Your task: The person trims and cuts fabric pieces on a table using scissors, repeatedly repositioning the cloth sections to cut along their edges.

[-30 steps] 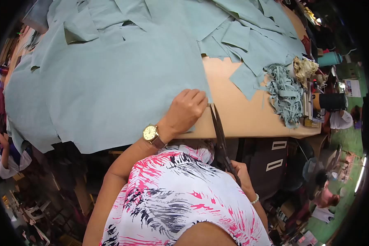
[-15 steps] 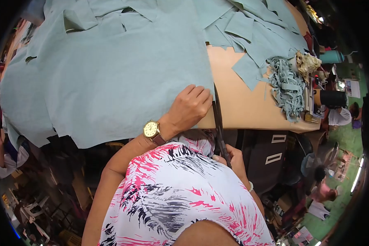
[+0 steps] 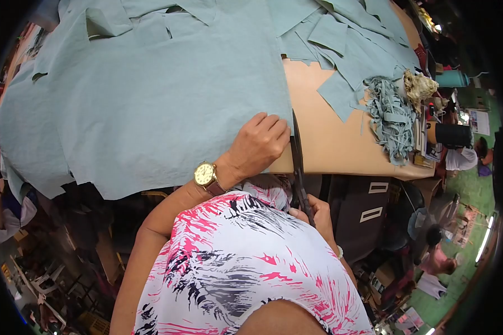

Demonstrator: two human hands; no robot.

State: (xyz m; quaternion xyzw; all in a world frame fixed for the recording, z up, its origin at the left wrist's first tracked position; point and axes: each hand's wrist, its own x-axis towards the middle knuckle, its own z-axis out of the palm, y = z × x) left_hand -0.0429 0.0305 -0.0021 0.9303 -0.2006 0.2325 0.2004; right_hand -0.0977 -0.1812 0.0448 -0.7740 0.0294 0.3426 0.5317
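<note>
The patterned shirt (image 3: 240,251) filled the lower centre of the frame. Just right of it, the right grip (image 3: 317,215) was closed around the dark scissors (image 3: 299,176), whose blades pointed upward along the cloth's right edge. Near the centre, the left grip (image 3: 261,139), above a wristwatch (image 3: 204,173), rested on that edge with fingers curled; I could not tell whether it pinched the cloth, its fingertips being hidden. The blue-green cloth (image 3: 151,106) spread from the centre to the upper left, hanging over the near edge of the tan bench (image 3: 341,151). Right of centre lay a heap of thin strips (image 3: 392,120), with flat offcuts (image 3: 338,92) at the upper right. Beyond the strips stood a teal bottle (image 3: 452,79).
</note>
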